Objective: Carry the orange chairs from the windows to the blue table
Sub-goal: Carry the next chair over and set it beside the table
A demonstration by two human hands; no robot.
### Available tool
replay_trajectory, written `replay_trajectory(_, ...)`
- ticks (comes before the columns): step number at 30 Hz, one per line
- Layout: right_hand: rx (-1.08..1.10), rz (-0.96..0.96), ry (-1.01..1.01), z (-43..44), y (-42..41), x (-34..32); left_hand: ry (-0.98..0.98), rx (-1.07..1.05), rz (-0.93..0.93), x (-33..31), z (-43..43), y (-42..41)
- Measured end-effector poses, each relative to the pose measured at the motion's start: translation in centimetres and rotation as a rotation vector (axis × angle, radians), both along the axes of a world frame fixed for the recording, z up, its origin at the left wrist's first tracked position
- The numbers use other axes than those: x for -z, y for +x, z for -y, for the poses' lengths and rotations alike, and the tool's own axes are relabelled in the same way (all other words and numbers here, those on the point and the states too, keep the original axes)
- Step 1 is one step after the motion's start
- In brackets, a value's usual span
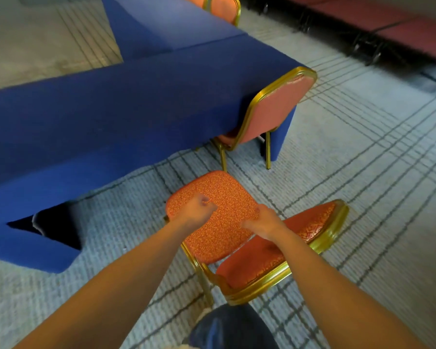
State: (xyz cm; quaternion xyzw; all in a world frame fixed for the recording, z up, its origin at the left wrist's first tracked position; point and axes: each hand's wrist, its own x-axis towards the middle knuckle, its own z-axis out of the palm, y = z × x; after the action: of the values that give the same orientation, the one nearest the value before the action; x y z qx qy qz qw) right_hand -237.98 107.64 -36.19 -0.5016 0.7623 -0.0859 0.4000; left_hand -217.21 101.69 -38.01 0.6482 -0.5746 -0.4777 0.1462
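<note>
Head view: chair [219, 222] stands on the carpet [363, 172] just near of the table [111, 109]. Left hand [199, 206] is fisted above the seat, holding nothing; right hand [264, 222] lies at the seat's rear, grip unclear. Shoved askew, it may hit the second chair [272, 109].

Orange maze-patterned chair [222, 217] with gold frame; blue cloth on the worktop [111, 102]; pale grey carpet [363, 147] with dark grid lines.
</note>
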Motion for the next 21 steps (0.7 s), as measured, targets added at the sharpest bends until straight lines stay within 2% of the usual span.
replay_trajectory(4,-0.063,0.017,-0.006,0.0,-1.3,-1.0,-0.011,-0.037,-0.046,-0.7,-2.4,-1.5)
replay_trajectory(11,-0.291,-0.031,0.091,4.6,-6.5,0.4,-0.016,-0.132,0.008,0.6,-2.4,-4.2)
replay_trajectory(18,-0.599,-0.090,0.231,9.9,-11.7,3.3,0.135,-0.432,0.059,3.6,-3.3,-9.4)
replay_trajectory(21,-0.663,-0.099,0.269,11.1,-13.5,4.6,0.207,-0.538,0.048,4.6,-4.4,-11.4)
